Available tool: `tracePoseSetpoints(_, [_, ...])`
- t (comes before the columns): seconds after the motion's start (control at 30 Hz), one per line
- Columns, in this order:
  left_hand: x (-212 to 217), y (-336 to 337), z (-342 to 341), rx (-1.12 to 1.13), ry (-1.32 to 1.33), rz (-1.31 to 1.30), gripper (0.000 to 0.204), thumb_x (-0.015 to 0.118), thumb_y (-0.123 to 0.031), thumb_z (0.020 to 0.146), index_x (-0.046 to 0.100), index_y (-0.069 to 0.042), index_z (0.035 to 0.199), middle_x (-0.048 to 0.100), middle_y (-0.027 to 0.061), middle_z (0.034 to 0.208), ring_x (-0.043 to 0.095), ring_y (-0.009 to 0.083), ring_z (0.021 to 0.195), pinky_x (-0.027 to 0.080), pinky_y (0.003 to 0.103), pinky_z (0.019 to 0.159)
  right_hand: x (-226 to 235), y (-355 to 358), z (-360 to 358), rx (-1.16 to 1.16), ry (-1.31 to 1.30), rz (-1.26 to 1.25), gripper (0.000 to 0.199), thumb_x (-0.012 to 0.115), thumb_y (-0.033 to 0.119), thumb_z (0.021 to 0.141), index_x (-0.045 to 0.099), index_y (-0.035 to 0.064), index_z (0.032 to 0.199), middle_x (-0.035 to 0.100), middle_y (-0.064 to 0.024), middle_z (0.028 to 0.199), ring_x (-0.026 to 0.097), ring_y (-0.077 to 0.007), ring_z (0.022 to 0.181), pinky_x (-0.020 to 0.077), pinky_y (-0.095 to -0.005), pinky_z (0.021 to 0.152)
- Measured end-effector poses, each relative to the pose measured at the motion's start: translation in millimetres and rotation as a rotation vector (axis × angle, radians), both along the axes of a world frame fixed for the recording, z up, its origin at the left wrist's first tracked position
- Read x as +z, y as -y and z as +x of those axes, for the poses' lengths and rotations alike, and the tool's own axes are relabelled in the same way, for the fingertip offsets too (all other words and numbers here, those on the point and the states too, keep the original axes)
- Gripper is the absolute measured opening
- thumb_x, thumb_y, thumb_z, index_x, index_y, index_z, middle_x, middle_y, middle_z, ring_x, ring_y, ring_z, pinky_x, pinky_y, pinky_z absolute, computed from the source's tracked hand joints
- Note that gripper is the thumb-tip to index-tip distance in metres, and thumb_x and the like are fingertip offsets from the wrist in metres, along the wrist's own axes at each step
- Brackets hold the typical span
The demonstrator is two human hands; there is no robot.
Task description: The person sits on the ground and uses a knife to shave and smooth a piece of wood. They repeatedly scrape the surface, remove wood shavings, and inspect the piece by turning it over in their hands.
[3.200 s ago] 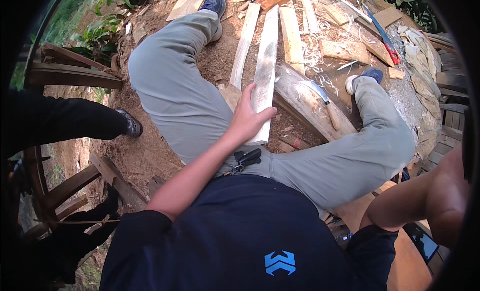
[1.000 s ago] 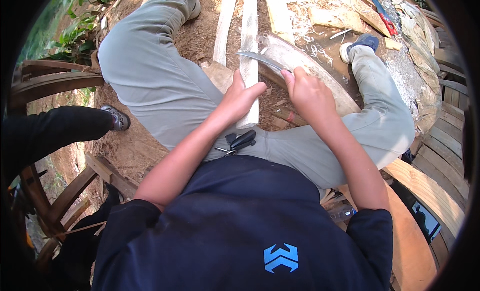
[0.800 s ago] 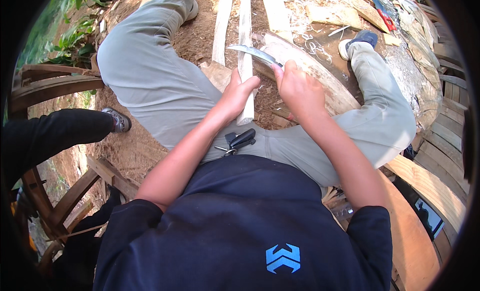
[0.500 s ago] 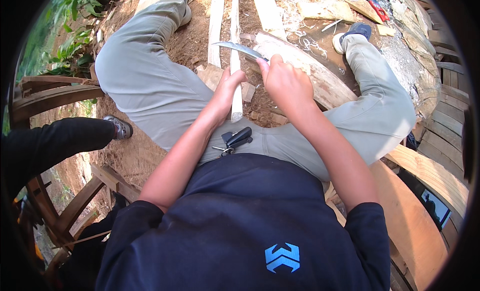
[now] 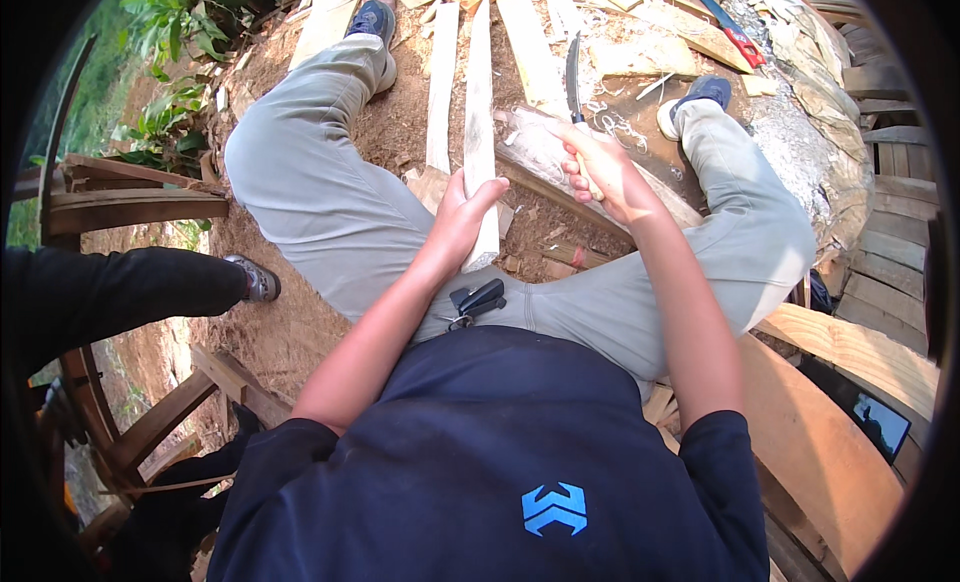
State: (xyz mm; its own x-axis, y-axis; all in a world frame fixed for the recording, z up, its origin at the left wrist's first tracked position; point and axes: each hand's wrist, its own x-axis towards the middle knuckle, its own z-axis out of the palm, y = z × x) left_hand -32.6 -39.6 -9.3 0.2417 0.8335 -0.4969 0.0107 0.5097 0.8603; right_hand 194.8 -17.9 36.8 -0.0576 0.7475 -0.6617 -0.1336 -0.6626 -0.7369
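My left hand is wrapped around the lower part of a long pale wooden strip. The strip's near end sits just above my lap, and its far end reaches away between my feet. In my right hand is a knife with a slightly curved dark blade and a light wooden handle. Its blade points away from me, to the right of the strip and apart from it. Beneath the knife lies a thick pale log, partly hidden by my right hand.
Boards and wood shavings lie on the dirt. A red-handled saw rests at the far right. A black key fob lies on my lap. Another person's dark-trousered leg is at the left, near curved wooden frames.
The knife has moved from across the strip to its right, and its blade has swung from pointing left to pointing away. The strip has turned to show a broader face.
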Motion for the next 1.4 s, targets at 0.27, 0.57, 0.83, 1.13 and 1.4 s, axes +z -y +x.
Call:
tracePoseSetpoints(0.27, [3,7,3,-0.132,-0.184,0.328,0.073,0.073,-0.018,0.090,0.035,0.003,0.148,0.058,0.0169,0.133,0.058,0.0209,0.122,0.046,0.033,0.104,-75,-25,-66,-0.029,0.156,0.135,0.037,0.077,0.010,0.086,0.063,-0.0066,0.117,0.073,-0.0177,0.104,0.074,-0.0240,0.090,0.0610,-0.0355,0.072])
tracePoseSetpoints(0.57, [41,-4,-32,0.042,0.233,0.246,0.072,0.049,-0.010,0.091,0.028,-0.007,0.159,0.063,0.0148,0.119,0.063,0.0117,0.067,0.051,0.023,0.049,-4,-63,-48,-0.259,-0.076,0.247,0.023,0.074,0.003,0.086,0.063,-0.0113,0.100,0.072,-0.0172,0.088,0.073,-0.0216,0.070,0.0618,-0.0327,0.058])
tracePoseSetpoints(0.83, [81,-43,-25,-0.058,-0.283,0.973,0.087,0.090,-0.010,0.073,0.050,-0.018,0.149,0.041,0.0122,0.142,0.053,0.0223,0.120,0.050,0.039,0.100,43,-69,-56,-0.276,-0.151,0.363,0.031,0.074,0.009,0.088,0.065,-0.0141,0.106,0.072,-0.0168,0.091,0.074,-0.0223,0.077,0.0630,-0.0333,0.065])
tracePoseSetpoints(1.13, [45,-60,-22,0.117,-0.062,0.934,0.027,0.079,-0.001,0.081,0.077,-0.007,0.107,0.071,0.0129,0.121,0.065,0.0248,0.116,0.048,0.036,0.103,33,-34,-39,-0.102,0.049,0.219,0.036,0.060,0.026,0.099,0.057,-0.0048,0.117,0.068,-0.0139,0.099,0.065,-0.0161,0.069,0.0531,-0.0304,0.057])
tracePoseSetpoints(1.4, [71,-79,-19,0.167,-0.094,0.985,0.032,0.079,0.003,0.081,0.077,-0.005,0.113,0.074,0.0115,0.117,0.067,0.0197,0.114,0.051,0.036,0.100,-20,-10,6,0.013,0.546,0.178,0.035,0.061,0.028,0.096,0.058,-0.0039,0.111,0.065,-0.0144,0.091,0.064,-0.0217,0.079,0.0515,-0.0374,0.074])
